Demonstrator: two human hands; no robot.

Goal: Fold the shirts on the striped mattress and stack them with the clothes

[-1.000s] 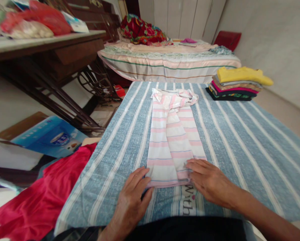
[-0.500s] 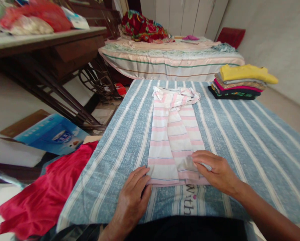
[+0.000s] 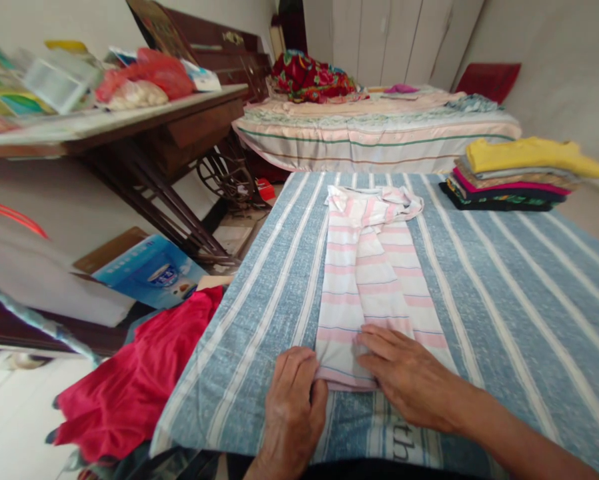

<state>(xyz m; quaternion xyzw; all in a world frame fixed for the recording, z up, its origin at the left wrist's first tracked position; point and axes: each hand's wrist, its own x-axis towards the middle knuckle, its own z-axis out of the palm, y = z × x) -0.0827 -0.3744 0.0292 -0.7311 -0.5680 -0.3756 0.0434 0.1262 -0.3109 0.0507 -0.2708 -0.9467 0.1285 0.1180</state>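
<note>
A white shirt with pink stripes and thin blue lines (image 3: pixel 341 287) lies lengthwise on the blue striped bedcover (image 3: pixel 259 347), its sides folded inward and its collar end away from me. At the near left corner of the shirt is my left hand (image 3: pixel 294 397), its fingers curled on the edge and the thumb close against the hem. My right hand (image 3: pixel 412 377) lies on the lower middle of the shirt, fingers stretched out and palm down. It covers part of the hem.
A stack of folded clothes (image 3: pixel 509 183), yellow on top, sits at the far right of the bedcover. Red cloth (image 3: pixel 144 380) hangs beside the left edge, near a blue box (image 3: pixel 152 270). A cluttered table (image 3: pixel 199 110) stands left; another bed (image 3: pixel 379 143) is behind.
My right hand has moved left across the lower shirt and gone from a closed pinch to flat. My left hand stays at the near left corner. The view has shifted left.
</note>
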